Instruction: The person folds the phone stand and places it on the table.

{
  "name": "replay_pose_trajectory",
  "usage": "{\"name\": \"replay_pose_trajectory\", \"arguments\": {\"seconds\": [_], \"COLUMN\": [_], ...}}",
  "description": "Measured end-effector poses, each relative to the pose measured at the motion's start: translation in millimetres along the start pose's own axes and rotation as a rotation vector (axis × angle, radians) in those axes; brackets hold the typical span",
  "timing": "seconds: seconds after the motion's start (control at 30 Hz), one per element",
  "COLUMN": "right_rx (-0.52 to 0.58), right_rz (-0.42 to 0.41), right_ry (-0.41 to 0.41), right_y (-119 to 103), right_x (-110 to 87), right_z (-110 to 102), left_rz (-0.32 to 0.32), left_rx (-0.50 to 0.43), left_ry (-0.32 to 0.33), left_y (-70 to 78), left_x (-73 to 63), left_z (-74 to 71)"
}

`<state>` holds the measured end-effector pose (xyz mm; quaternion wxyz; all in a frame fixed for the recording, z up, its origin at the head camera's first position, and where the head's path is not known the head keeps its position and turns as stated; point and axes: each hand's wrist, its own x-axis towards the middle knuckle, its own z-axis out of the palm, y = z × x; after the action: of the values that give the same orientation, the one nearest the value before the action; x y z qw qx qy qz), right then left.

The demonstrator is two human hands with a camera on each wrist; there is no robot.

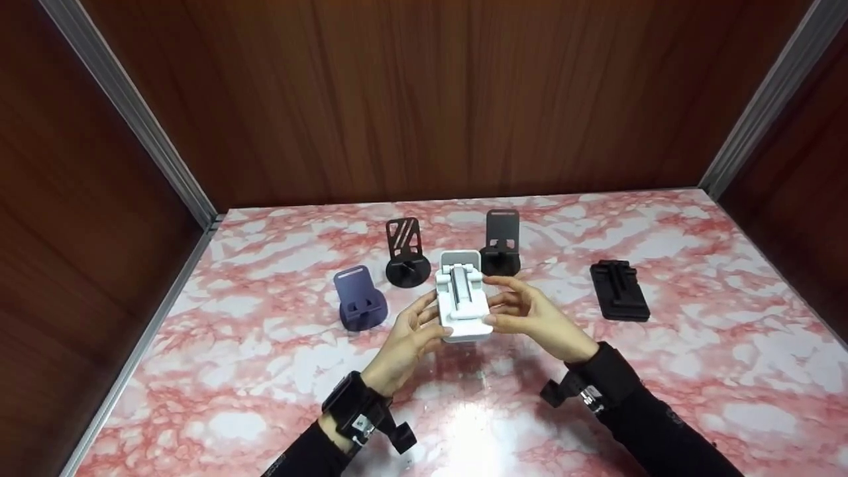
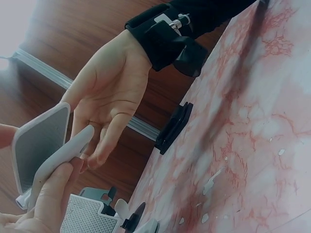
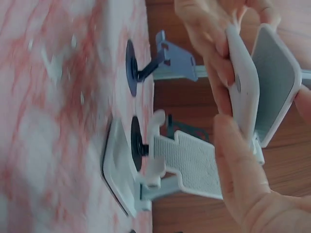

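Note:
Both hands hold a white folding phone stand [image 1: 469,327] off the table in the head view. My left hand [image 1: 411,341] grips its left side, thumb on the front near the bottom. On the opposite side my right hand [image 1: 540,321] pinches the edge between thumb and fingers. The wrist views show its two flat parts hinged at an angle, with a grey face [image 3: 274,77] between them. Another pale stand with a textured plate [image 3: 189,160] stands upright on the table; in the head view the held one seems to hide most of it.
A purple stand [image 1: 358,295] is at the left. Behind it are a black stand with slanted slots [image 1: 405,252] and a dark grey one [image 1: 502,232]. A folded black stand [image 1: 619,290] lies at the right. Wood panels [image 1: 424,99] surround the marbled table [image 1: 265,371].

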<state>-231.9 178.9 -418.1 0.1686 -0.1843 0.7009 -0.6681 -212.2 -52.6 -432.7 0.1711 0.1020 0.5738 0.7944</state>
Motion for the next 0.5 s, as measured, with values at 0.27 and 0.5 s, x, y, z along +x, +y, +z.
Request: {"name": "replay_pose_trajectory", "arguments": {"seconds": [0.27, 0.5], "right_rx": [0.095, 0.112], "right_rz": [0.060, 0.056], "right_ry": [-0.011, -0.017], "right_y": [7.3, 9.2], "right_x": [1.8, 2.8], "right_z": [1.6, 1.1], "left_rz": [0.009, 0.020], "left_rx": [0.004, -0.004], "left_ry": [-0.007, -0.024], "left_y": [-2.1, -3.7], "left_x": [0.4, 1.3], "left_z": [-0.4, -0.8]}}
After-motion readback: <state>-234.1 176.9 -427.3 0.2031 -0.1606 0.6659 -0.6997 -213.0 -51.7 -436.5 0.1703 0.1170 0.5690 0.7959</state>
